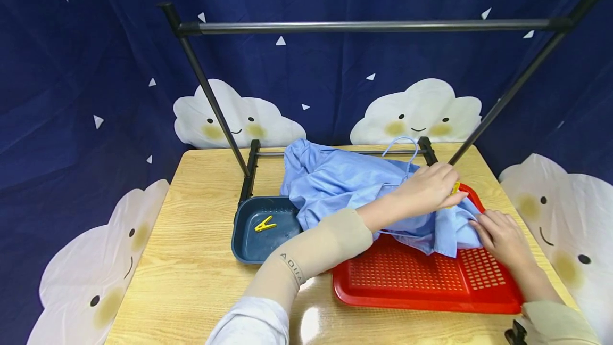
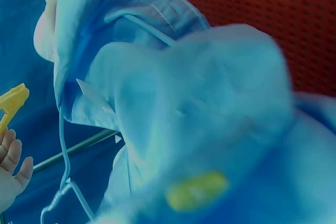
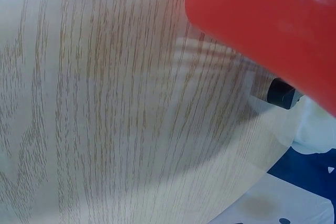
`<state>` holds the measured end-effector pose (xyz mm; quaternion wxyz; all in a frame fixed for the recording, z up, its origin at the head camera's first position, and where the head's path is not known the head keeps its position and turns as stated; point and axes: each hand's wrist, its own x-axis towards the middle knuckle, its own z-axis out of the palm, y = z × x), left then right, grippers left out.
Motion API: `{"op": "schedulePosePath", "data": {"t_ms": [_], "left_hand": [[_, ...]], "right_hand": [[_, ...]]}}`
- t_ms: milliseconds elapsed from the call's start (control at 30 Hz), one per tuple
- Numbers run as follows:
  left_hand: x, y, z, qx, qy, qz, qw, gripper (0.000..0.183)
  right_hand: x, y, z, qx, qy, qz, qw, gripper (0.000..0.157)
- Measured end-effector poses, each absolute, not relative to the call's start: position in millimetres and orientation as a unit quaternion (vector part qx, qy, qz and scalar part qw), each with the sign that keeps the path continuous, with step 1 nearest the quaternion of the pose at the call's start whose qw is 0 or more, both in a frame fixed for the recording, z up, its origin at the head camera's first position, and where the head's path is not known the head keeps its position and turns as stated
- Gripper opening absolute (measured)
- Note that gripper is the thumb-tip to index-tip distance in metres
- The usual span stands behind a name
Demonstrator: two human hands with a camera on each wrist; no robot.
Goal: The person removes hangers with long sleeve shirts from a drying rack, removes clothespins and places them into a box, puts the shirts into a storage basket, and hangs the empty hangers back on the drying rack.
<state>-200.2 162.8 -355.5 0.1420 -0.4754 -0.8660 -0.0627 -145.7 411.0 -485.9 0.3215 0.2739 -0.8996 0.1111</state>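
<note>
Blue shirt on hanger, partly over red basket: probably light, limp, best held by its edge; fingers of left hand pinch yellow clothespin, those of right hand cloth.

The left fingers pinched a yellow clip at the blue garment; the right fingers held its edge. Beneath them lay the red basket; to their left, a navy tray held another clip.
</note>
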Motion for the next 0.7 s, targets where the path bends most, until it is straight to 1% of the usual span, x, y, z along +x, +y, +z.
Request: {"op": "schedulePosePath", "data": {"t_ms": [133,300,700], "left_hand": [[-197.6,146.7,-356.2,-0.483,-0.861,-0.049,0.151,0.037],[-196.6,125.4,-358.6,-0.487,-0.852,-0.044,0.185,0.036],[-200.7,66.1,-369.7,-0.499,-0.813,-0.063,0.291,0.03]], "right_hand": [[-144.8,411.4,-485.1,0.268,-0.905,0.108,0.312,0.05],[-144.9,411.3,-484.8,0.263,-0.908,0.113,0.304,0.051],[-146.1,414.2,-485.1,0.262,-0.912,0.118,0.292,0.051]]}}
